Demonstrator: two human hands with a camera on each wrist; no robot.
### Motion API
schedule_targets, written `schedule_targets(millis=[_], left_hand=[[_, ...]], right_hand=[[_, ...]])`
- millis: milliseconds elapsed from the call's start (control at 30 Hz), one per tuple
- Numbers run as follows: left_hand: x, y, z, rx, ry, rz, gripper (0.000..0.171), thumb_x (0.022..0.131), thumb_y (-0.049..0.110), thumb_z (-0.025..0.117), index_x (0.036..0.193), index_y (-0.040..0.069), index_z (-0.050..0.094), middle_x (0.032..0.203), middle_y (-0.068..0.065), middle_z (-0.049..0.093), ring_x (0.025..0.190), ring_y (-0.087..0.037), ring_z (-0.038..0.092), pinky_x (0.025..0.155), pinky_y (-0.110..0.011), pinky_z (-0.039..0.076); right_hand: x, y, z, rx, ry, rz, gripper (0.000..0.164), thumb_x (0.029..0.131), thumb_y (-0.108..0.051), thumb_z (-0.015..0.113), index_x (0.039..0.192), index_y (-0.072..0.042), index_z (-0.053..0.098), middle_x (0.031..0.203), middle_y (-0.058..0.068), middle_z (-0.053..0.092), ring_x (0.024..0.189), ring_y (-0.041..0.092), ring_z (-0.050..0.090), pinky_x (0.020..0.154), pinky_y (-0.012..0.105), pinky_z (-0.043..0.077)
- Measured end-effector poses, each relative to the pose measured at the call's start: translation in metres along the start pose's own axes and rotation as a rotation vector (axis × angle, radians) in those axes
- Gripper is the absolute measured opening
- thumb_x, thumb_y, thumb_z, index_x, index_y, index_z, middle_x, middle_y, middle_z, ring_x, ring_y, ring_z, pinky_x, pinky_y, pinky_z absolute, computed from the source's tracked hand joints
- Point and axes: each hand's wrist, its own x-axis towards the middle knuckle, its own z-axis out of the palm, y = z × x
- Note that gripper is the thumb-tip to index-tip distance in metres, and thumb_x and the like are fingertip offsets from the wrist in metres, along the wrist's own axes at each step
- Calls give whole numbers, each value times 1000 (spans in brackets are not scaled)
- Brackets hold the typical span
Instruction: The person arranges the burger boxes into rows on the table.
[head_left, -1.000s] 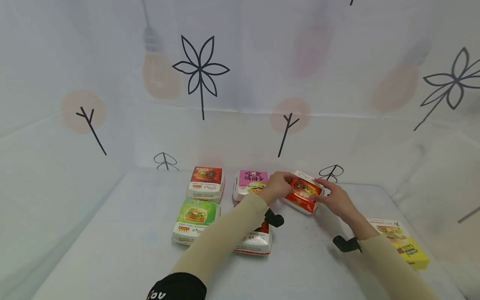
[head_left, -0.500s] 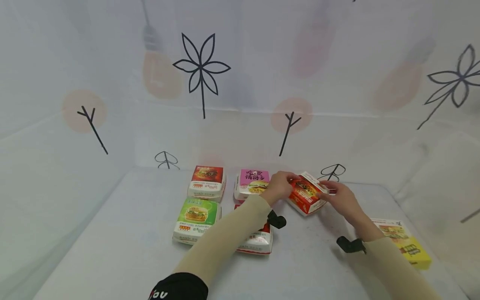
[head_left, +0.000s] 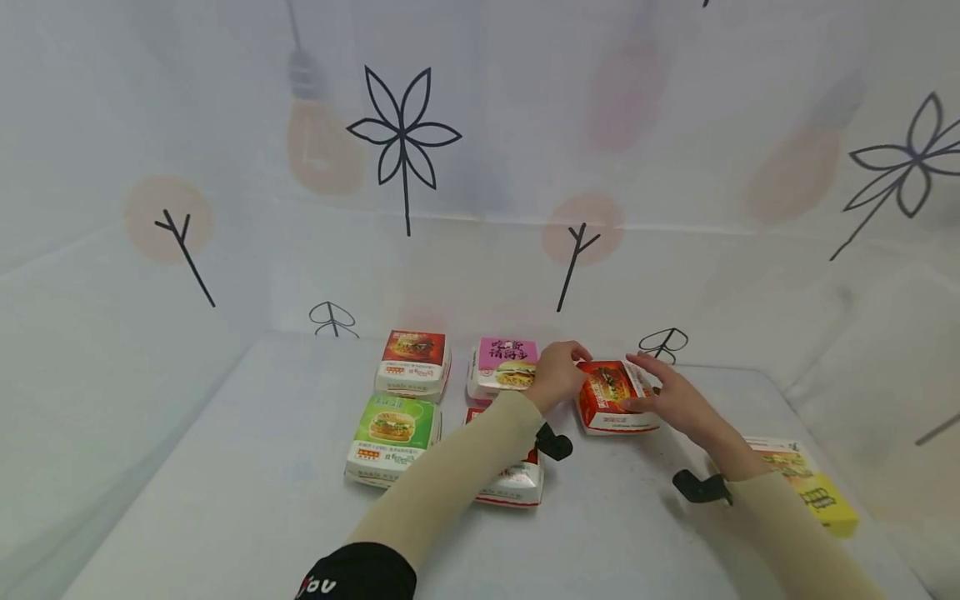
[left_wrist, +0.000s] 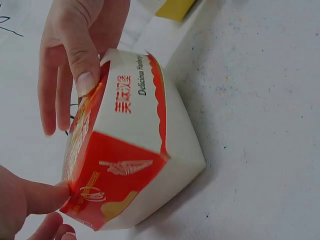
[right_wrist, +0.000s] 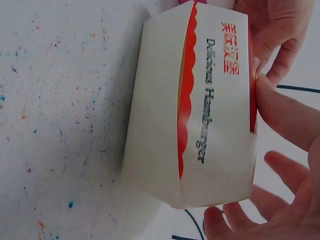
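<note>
A red-and-white hamburger box (head_left: 611,392) rests on the white table with its lid down and its lettered white side facing forward. At its left edge is my left hand (head_left: 558,375); the left wrist view has the thumb touching the rim of the red side (left_wrist: 112,175). My right hand (head_left: 675,404) is at the right edge, its thumb on the top and its other fingers spread toward the back. In the right wrist view the right fingers (right_wrist: 235,217) are beside the box's end (right_wrist: 215,120). A pink-topped burger box (head_left: 506,362) stands just left of my left hand.
A red-topped box (head_left: 414,362) and a green-topped box (head_left: 393,429) stand at the left. Another red-and-white box (head_left: 517,483) is partly hidden by my left sleeve. A yellow box (head_left: 825,500) lies at the right edge, partly behind my right sleeve. A patterned cloth backdrop (head_left: 480,275) rises behind.
The hamburger box has turned from slanted to nearly straight and sits flatter. Its raised white flap or edge has gone down. My right thumb and fingers have spread; my left hand has hardly moved.
</note>
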Motion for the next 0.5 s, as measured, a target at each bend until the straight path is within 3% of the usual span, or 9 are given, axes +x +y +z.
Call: schedule_targets(millis=[233, 500], left_hand=[[-4, 2, -2, 50, -78, 31, 27, 86, 18, 79, 112, 21, 71, 110, 2, 62, 101, -13, 55, 86, -27, 51], [-4, -2, -14, 158, -263, 178, 57, 77, 30, 87, 130, 22, 66, 129, 2, 60, 120, -15, 53, 100, -33, 45]], right_hand=[[-1, 1, 3, 4, -17, 2, 81, 88, -24, 76, 153, -3, 32, 159, 29, 18, 142, 56, 15, 106, 72, 25], [-1, 5, 3, 2, -8, -26, 74, 90, -29, 73, 149, -1, 39, 158, 29, 20, 141, 55, 16, 103, 76, 25]])
